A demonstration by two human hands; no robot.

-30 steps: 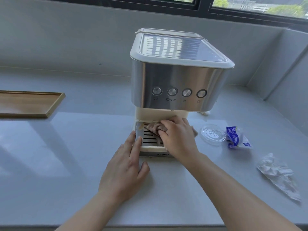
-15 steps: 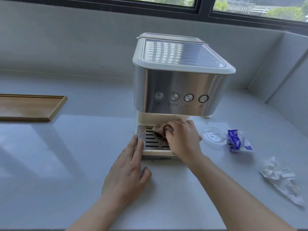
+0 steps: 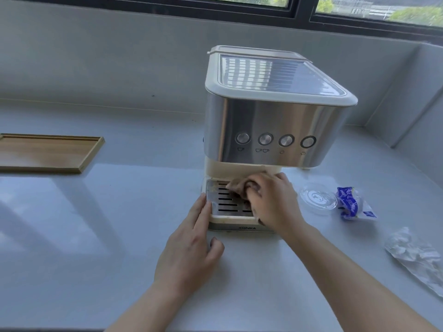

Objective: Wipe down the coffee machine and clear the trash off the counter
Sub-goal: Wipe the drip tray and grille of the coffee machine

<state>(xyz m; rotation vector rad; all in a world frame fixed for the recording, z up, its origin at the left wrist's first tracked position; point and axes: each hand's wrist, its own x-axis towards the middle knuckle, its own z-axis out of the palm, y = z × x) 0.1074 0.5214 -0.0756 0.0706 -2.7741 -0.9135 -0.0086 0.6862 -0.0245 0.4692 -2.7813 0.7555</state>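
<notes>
A steel and cream coffee machine [image 3: 268,130] stands on the pale counter [image 3: 96,236]. My right hand [image 3: 275,202] presses a brown cloth [image 3: 239,185] onto the slotted drip tray [image 3: 225,202] at the machine's foot. My left hand [image 3: 191,248] lies flat on the counter, fingers apart, fingertips against the tray's left front corner. Trash sits to the right: a clear plastic lid [image 3: 317,198], a blue and white wrapper [image 3: 354,203] and a crumpled clear wrapper [image 3: 417,257].
A shallow wooden tray [image 3: 48,152] lies at the far left of the counter. A grey wall runs behind the machine under a dark-framed window [image 3: 302,10], and a side wall closes the right end.
My right hand with the cloth has shifted a little right and toward the back of the drip tray, uncovering more of its slots. My left hand has stayed by the tray's corner.
</notes>
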